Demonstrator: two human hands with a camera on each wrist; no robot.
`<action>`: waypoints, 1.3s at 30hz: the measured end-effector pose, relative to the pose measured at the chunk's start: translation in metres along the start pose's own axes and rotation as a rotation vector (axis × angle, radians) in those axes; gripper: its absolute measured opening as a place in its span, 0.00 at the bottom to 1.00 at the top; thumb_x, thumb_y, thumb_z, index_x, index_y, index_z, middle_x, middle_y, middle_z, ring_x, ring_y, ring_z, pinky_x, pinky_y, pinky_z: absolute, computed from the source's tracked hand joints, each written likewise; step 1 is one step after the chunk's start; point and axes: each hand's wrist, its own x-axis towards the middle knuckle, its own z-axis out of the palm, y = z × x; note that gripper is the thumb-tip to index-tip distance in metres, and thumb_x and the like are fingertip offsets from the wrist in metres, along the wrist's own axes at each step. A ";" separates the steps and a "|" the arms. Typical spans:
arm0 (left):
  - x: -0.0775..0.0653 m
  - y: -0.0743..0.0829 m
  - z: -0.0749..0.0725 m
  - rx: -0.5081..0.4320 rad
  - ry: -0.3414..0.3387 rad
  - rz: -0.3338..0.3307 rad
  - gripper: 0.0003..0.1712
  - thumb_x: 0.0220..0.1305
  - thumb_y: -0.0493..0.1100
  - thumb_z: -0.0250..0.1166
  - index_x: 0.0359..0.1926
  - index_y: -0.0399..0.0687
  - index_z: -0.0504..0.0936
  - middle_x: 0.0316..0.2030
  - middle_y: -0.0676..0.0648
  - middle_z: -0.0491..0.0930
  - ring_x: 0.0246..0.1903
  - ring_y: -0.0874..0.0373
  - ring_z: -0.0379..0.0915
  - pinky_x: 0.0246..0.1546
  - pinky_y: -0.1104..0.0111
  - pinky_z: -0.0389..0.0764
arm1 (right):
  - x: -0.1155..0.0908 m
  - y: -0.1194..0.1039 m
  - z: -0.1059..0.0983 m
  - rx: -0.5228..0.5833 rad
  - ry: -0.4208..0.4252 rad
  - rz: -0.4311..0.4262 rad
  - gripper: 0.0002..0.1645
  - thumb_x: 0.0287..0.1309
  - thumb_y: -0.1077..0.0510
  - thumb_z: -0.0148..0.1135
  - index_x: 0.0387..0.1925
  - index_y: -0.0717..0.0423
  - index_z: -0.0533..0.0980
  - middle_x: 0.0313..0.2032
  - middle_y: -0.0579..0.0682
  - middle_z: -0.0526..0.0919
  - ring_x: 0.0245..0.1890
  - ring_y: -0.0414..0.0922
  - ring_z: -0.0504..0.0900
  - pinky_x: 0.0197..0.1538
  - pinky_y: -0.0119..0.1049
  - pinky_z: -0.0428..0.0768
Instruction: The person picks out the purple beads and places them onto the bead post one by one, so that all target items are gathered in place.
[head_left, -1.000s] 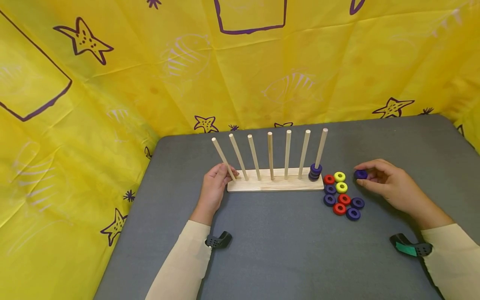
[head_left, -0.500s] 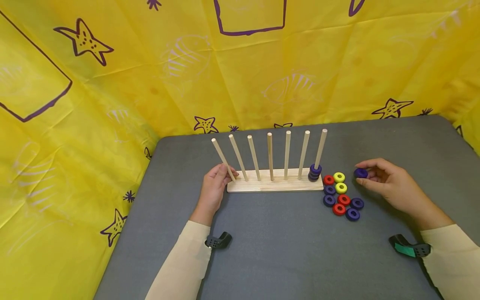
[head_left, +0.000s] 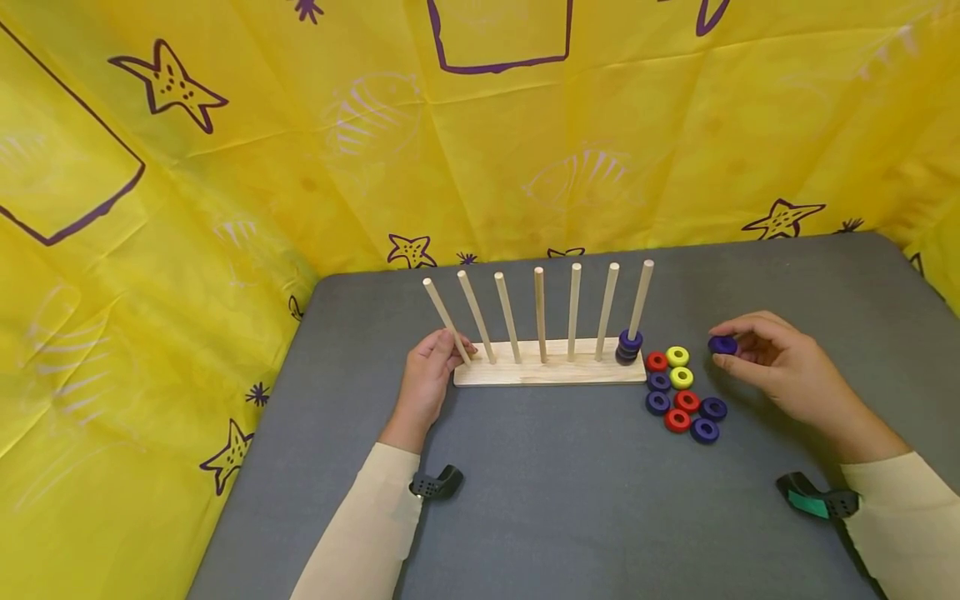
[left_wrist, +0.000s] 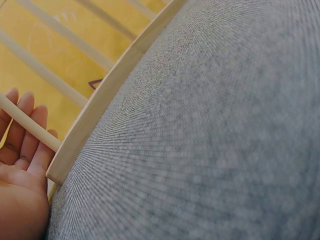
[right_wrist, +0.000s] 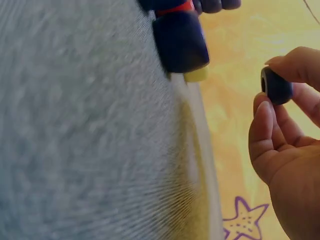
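A pale wooden stand (head_left: 555, 371) with a row of several upright pegs lies on the table. At its left end my left hand (head_left: 427, 375) holds the leftmost peg (head_left: 447, 321) low down, with fingers behind it in the left wrist view. Dark blue rings (head_left: 628, 346) are stacked on the rightmost peg. To the right of the stand, my right hand (head_left: 783, 362) pinches one dark blue ring (right_wrist: 279, 86) between thumb and fingers, above the table. Beside the stand's right end lie loose rings: red (head_left: 677, 420), yellow (head_left: 681, 377) and dark blue (head_left: 705, 430).
The grey table (head_left: 555, 492) reaches back to a yellow sheet (head_left: 495, 167) printed with starfish and fish. Dark wrist mounts (head_left: 437, 483) sit at both sleeves.
Both hands stay nearly where they were. The dark blue ring in my right hand tilts slightly; the stand and loose rings keep their places.
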 end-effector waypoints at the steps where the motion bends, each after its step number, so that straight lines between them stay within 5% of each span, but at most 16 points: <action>1: 0.000 0.000 0.000 0.003 0.001 0.000 0.27 0.88 0.47 0.56 0.48 0.18 0.78 0.41 0.42 0.85 0.49 0.45 0.82 0.54 0.62 0.82 | 0.000 -0.002 0.000 0.002 0.004 0.001 0.22 0.60 0.77 0.76 0.53 0.61 0.84 0.43 0.49 0.79 0.36 0.40 0.73 0.35 0.26 0.73; 39: 0.000 0.000 0.000 0.015 -0.002 -0.002 0.28 0.88 0.48 0.56 0.49 0.19 0.79 0.42 0.40 0.84 0.50 0.42 0.82 0.54 0.61 0.82 | 0.016 -0.073 0.005 0.127 0.051 -0.299 0.35 0.41 0.93 0.72 0.53 0.70 0.84 0.50 0.55 0.80 0.42 0.41 0.80 0.48 0.21 0.80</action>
